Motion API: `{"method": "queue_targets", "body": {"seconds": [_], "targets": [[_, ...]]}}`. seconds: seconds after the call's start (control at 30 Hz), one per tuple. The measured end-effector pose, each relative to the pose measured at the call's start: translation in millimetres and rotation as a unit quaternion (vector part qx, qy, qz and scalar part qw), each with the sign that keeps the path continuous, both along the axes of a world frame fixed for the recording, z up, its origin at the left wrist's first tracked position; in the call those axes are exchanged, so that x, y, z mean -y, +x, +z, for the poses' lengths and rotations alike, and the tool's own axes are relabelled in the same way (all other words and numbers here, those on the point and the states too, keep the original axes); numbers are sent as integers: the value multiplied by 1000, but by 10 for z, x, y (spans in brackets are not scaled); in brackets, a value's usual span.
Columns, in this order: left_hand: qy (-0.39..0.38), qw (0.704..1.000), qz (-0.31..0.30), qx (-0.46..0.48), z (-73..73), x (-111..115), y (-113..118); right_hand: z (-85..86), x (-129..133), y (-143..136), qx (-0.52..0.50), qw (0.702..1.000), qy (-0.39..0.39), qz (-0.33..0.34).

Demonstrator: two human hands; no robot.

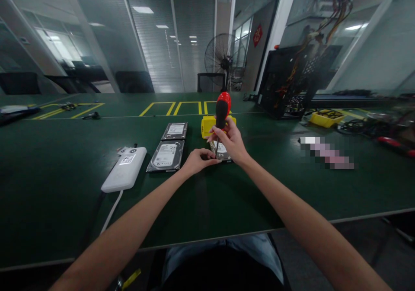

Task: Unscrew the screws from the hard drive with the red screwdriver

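My right hand (231, 139) is closed round a screwdriver (223, 110) with a red and black handle. The screwdriver stands nearly upright, its shaft pointing down to a small hard drive (222, 149) on the table. My left hand (197, 161) is at the left front corner of that drive, thumb along the near edge and fingers curled by the screwdriver's tip. The tip's exact contact is hidden by the fingers. Behind my right hand sits a yellow box (207, 126), partly covered. To the left lie a larger hard drive (166, 156) and a smaller hard drive (175, 130).
A white power bank-like device (126, 169) with a cable lies left on the green table (181, 213). An open black computer case (285, 83) with loose wires stands back right, near a yellow tray (327, 118). Red-handled pliers-like tool (394, 144) lies far right.
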State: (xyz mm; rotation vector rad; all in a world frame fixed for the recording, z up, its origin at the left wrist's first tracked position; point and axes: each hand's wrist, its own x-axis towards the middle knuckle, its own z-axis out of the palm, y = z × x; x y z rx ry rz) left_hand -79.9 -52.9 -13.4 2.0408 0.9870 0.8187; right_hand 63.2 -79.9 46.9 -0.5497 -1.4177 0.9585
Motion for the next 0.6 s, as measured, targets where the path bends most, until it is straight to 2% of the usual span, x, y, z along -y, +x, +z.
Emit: {"method": "queue_targets", "body": {"seconds": [0.6], "targets": [[-39, 999, -27, -2, 55, 18, -8, 34, 28, -35, 2, 1000, -11, -12]]}}
